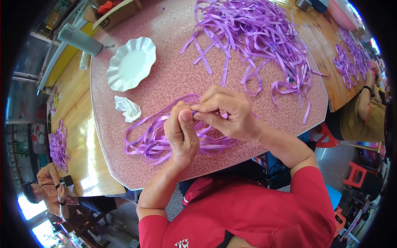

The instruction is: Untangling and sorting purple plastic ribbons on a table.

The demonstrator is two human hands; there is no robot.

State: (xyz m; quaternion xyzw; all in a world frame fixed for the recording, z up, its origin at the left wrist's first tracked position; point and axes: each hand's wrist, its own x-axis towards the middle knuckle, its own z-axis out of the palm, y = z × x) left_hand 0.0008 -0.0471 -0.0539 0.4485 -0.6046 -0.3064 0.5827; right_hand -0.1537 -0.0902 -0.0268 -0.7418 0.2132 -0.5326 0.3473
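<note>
Above a loose bundle of purple ribbon (153,142) on the pink speckled table (165,74), both my hands meet with fingertips together. My left hand (182,132) is closed, its thumb pressed on a small purple piece of ribbon (193,112). From the other side my right hand (229,113) pinches the same piece between thumb and fingers. Most of that piece is hidden by my fingers. Looped strands of the bundle lie under and around my hands. Farther off, at the back right, a big heap of purple ribbons (252,33) spreads over the table.
A white scalloped plate (132,64) and a crumpled tissue (127,109) are at the left. Behind them stand a grey-green bottle (80,39) and a cardboard box (118,14). Other people sit at the wooden tables on both sides, near more purple ribbons (59,146). Red stools (354,175) stand at right.
</note>
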